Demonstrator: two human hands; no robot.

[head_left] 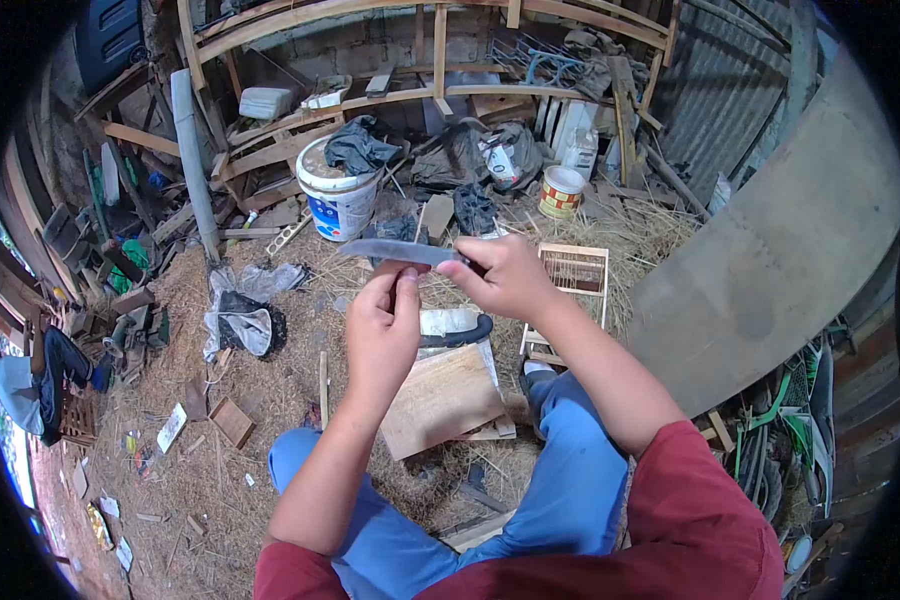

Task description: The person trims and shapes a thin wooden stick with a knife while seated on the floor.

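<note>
A knife (400, 250) with a wide grey blade lies across the view, its tip pointing left. My right hand (505, 278) is closed around its dark handle. Just below the blade, my left hand (385, 320) pinches a small reddish-brown piece (402, 267), partly hidden by the blade and fingers. Blade and piece overlap; whether they touch I cannot tell. Beneath my hands, a light wooden board (443, 400) lies between my legs, beside a white thing with a black curved edge (450, 324).
A small wooden frame (575, 270) stands right of my hands. Beyond are a white bucket (338, 190) and a red-yellow can (561, 192). A large curved sheet (770, 250) leans at right. A partly visible person (45, 385) sits far left. Straw and scraps cover the ground.
</note>
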